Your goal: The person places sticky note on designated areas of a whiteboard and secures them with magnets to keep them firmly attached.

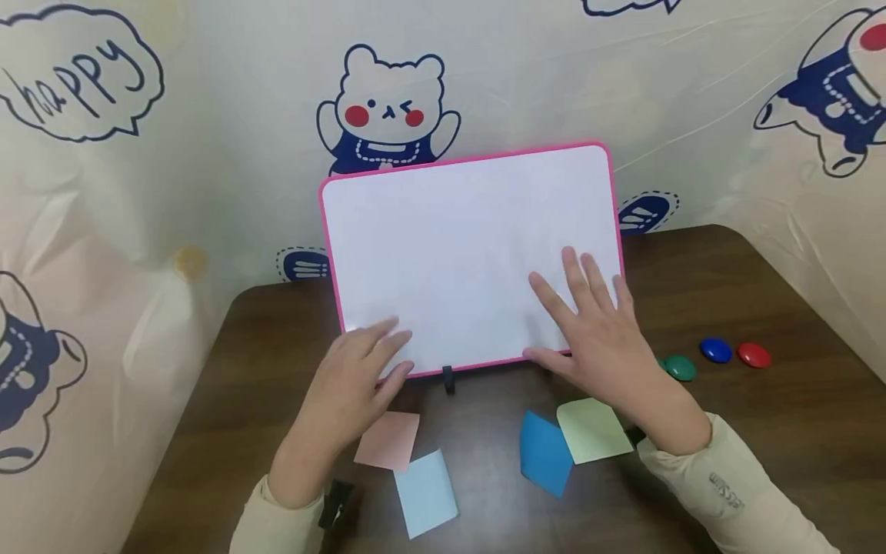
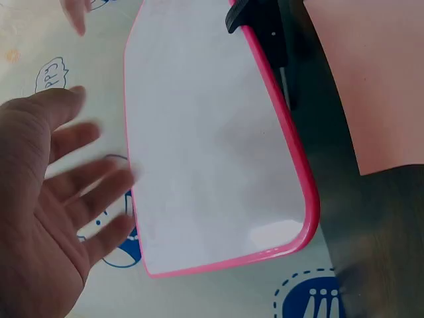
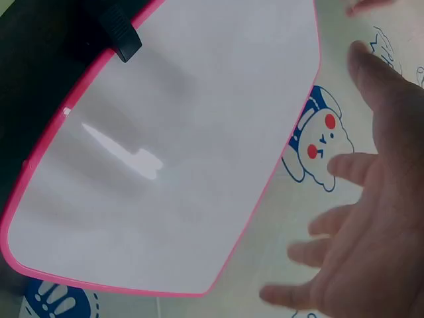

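A whiteboard (image 1: 443, 254) with a pink frame leans upright on a small black stand clip (image 1: 448, 379). Before its lower left corner is my left hand (image 1: 353, 385), fingers spread and slightly bent. My right hand (image 1: 602, 338) has its fingers spread in front of the board's lower right part. Both wrist views show the hands, left (image 2: 59, 192) and right (image 3: 364, 218), holding nothing, with a visible gap from the board's surface (image 2: 205, 146). The black clip (image 3: 119, 33) hooks over the lower pink edge.
Pink (image 1: 389, 441), light blue (image 1: 426, 494), blue (image 1: 545, 454) and light green (image 1: 594, 431) paper notes lie in front on the brown table (image 1: 692, 292). Green (image 1: 681, 368), blue (image 1: 716, 351) and red (image 1: 754, 355) round pieces sit at the right. A printed curtain (image 1: 228, 115) hangs behind.
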`<state>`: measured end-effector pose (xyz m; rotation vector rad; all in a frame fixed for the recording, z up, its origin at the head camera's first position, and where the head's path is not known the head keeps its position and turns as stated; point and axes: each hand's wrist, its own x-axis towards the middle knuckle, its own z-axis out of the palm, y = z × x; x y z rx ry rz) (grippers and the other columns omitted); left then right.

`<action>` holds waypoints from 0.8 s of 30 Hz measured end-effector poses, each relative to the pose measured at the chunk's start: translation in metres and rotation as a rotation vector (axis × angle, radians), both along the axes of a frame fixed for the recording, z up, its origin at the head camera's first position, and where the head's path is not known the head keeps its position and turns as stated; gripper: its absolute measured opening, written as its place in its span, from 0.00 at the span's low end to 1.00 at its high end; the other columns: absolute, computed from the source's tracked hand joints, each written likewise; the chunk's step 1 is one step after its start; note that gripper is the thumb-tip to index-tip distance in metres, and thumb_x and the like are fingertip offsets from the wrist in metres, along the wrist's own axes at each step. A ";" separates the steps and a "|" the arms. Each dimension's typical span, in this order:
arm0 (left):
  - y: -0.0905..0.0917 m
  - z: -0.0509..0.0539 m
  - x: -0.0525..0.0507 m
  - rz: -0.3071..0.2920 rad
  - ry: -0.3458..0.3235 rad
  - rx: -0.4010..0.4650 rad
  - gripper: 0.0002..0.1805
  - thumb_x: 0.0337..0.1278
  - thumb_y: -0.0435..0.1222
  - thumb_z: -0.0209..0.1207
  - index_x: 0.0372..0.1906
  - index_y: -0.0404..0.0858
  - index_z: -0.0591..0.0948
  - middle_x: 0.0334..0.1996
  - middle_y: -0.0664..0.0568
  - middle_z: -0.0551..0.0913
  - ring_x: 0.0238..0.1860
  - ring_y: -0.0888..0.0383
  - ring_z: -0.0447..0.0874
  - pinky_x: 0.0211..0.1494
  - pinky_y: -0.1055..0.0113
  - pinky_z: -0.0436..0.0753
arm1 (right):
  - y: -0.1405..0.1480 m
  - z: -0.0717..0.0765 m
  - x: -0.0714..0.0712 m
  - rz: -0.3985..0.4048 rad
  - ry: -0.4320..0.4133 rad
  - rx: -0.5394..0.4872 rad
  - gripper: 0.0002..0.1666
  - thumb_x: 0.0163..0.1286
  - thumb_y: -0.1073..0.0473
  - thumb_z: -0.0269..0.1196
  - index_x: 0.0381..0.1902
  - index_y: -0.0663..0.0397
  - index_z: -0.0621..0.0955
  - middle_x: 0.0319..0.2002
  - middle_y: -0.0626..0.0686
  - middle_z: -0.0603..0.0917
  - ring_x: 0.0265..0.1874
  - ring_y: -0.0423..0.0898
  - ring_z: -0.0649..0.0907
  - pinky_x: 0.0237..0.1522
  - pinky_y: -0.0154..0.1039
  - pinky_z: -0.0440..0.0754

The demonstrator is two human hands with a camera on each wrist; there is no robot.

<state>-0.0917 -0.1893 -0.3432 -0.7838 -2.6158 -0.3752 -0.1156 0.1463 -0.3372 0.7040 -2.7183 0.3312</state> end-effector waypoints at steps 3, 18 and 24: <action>0.001 -0.001 -0.002 -0.002 -0.064 -0.038 0.20 0.58 0.37 0.71 0.56 0.38 0.84 0.52 0.45 0.84 0.51 0.47 0.83 0.55 0.51 0.82 | 0.000 0.002 0.000 0.035 -0.040 -0.039 0.46 0.63 0.44 0.72 0.74 0.53 0.69 0.74 0.66 0.63 0.72 0.65 0.64 0.66 0.70 0.60; -0.002 -0.023 -0.002 0.162 -0.591 -0.068 0.11 0.61 0.36 0.68 0.47 0.43 0.88 0.37 0.58 0.86 0.34 0.58 0.79 0.46 0.58 0.83 | 0.004 0.001 0.002 0.063 -0.237 0.052 0.28 0.66 0.50 0.71 0.59 0.60 0.82 0.48 0.60 0.86 0.45 0.58 0.85 0.47 0.56 0.83; -0.005 -0.029 -0.002 0.201 -0.658 -0.094 0.14 0.60 0.34 0.68 0.51 0.43 0.87 0.45 0.53 0.87 0.43 0.53 0.81 0.54 0.51 0.82 | 0.020 -0.001 0.002 0.061 -0.388 0.034 0.26 0.67 0.55 0.70 0.59 0.59 0.81 0.43 0.56 0.85 0.39 0.52 0.84 0.41 0.51 0.85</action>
